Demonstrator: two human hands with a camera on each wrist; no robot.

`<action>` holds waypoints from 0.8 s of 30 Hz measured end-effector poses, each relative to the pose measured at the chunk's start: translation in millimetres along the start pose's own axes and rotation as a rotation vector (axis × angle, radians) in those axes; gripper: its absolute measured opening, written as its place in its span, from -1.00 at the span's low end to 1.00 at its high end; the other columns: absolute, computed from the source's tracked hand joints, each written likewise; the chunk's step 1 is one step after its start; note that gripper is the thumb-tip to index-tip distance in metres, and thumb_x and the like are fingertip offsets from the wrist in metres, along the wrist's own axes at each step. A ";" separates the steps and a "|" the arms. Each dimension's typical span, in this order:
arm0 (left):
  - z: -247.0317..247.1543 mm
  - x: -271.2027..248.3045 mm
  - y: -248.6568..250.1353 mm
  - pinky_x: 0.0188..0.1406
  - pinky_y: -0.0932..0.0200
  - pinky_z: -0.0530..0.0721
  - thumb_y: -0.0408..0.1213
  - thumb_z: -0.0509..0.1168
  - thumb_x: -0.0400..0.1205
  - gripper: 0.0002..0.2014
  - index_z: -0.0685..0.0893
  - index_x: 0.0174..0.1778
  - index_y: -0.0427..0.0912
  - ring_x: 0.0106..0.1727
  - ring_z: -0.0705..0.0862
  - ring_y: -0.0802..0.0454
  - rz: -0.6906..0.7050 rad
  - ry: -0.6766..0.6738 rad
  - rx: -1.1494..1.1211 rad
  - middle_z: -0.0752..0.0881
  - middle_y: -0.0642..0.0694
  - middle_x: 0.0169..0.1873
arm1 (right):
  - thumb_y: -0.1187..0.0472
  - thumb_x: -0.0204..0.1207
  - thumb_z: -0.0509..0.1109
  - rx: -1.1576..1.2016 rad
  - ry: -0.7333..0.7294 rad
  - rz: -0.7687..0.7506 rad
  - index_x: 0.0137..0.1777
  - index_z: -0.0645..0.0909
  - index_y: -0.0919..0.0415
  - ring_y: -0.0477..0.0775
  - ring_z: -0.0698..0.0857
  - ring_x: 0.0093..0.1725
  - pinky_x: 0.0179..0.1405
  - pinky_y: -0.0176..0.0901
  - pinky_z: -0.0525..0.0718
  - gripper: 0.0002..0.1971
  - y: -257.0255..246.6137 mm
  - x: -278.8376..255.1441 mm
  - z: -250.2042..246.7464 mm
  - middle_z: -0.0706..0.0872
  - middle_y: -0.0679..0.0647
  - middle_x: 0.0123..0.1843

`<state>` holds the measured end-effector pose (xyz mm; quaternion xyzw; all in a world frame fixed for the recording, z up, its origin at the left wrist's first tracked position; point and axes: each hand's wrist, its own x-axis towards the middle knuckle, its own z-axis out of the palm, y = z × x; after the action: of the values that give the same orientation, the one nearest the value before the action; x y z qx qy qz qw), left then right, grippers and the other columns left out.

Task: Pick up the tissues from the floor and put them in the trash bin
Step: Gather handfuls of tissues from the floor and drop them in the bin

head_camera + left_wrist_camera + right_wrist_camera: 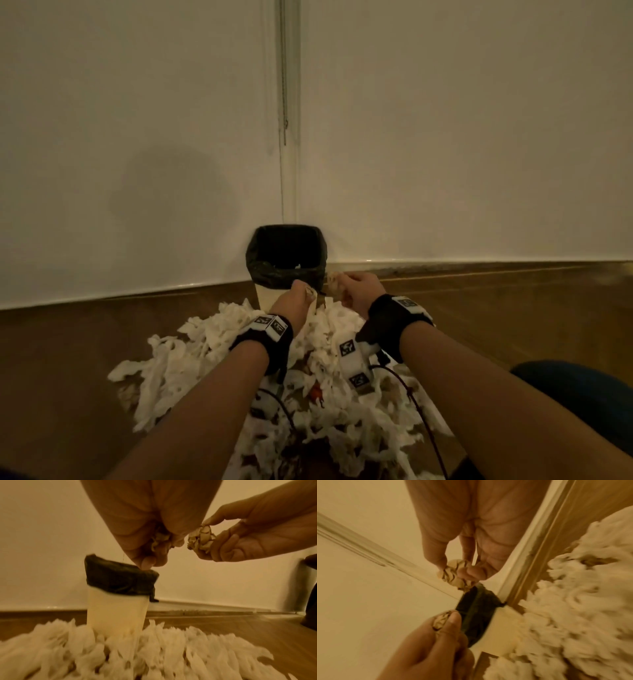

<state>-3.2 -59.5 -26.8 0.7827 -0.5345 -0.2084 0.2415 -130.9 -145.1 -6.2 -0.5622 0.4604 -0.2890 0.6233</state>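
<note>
**Two Handfuls of Tissue Held at the Lip of the Corner Bin**

A person's left hand and right hand hover near the front rim of a small cream plastic trash bin lined with a black bag, which stands in the corner where two pale walls meet. Each hand has its fingers curled tightly round a crumpled wad of white tissue: the left hand's wad is mostly buried in the fist, while the right hand's wad is pinched between thumb and fingertips and shows plainly. A broad heap of shredded white tissues lies on the brown wooden floor against the foot of the bin and back toward the person.

The step in hand appears to be the drop. From the head view the right hand sits by the bin's right front corner rather than over the opening, so both hands would do well to travel a little further forward, clear of the liner's edge, before the fingers loosen. Letting go low inside the mouth should keep the light paper from drifting out. Care is advisable not to nudge the bin, which looks light. By the size of the heap, most of the work is ahead.
</note>
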 end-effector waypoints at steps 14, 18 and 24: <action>-98.6 24.7 14.2 0.13 0.12 0.46 -0.39 0.03 0.72 -0.87 0.46 -0.04 -0.13 0.04 0.51 -0.11 -0.091 0.390 -0.057 0.32 -0.15 0.12 | 0.40 0.41 0.49 -0.114 -0.040 -0.202 0.30 0.57 0.33 0.14 0.69 -0.05 0.03 0.03 0.76 -0.57 -87.0 19.6 21.4 0.67 0.16 -0.03; -107.2 37.5 6.7 -0.16 0.27 0.62 -0.34 0.30 0.62 -0.72 0.57 0.24 -0.31 0.03 0.67 -0.15 -0.029 0.285 -0.185 0.61 -0.27 0.12 | 0.29 0.38 0.55 -0.246 0.037 -0.334 0.20 0.63 0.26 -0.03 0.69 -0.23 -0.26 -0.30 0.75 -0.62 -88.9 37.8 28.5 0.67 -0.03 -0.17; -99.9 72.5 -22.3 0.01 0.11 0.50 -0.10 0.35 0.58 -0.69 0.65 0.16 -0.19 0.08 0.63 -0.14 -0.029 0.310 0.014 0.69 -0.19 0.07 | 0.07 0.37 0.55 -0.432 0.162 -0.262 0.19 0.65 0.20 0.11 0.72 0.09 0.12 -0.15 0.69 -0.58 -64.2 74.7 25.0 0.75 0.14 0.10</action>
<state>96.3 -105.0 34.4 0.8147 -0.4810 -0.0845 0.3127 -67.7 -212.8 35.9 -0.7118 0.4833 -0.3064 0.4073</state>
